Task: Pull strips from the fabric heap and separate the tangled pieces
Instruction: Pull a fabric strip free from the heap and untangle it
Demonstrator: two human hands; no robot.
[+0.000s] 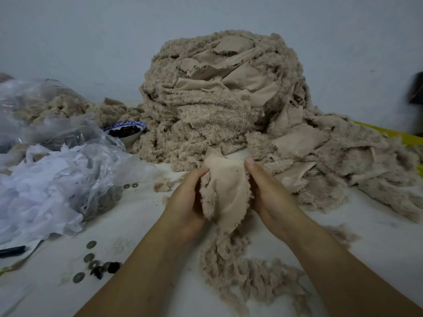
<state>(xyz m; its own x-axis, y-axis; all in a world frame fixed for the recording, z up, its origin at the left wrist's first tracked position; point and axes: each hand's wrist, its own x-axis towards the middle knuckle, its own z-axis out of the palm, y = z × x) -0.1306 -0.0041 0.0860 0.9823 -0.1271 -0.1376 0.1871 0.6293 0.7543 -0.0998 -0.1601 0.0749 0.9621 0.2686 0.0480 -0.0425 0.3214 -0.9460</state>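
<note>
Both left hand (185,202) and right hand (272,195) clutched one fleece strip (229,193) before the fabric heap (217,99). A white tabletop (148,225) lay beneath it, a pale wall (91,42) behind.

Left hand (185,202) and right hand (267,193) grip one strip (225,191) (smooth side up); heap (219,94) behind.

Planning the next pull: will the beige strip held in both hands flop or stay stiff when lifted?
Probably floppy: the strip folds between left hand and right hand, its tail limp on the table. Likely light, being thin. Its fuzzy pile may snag.
</note>
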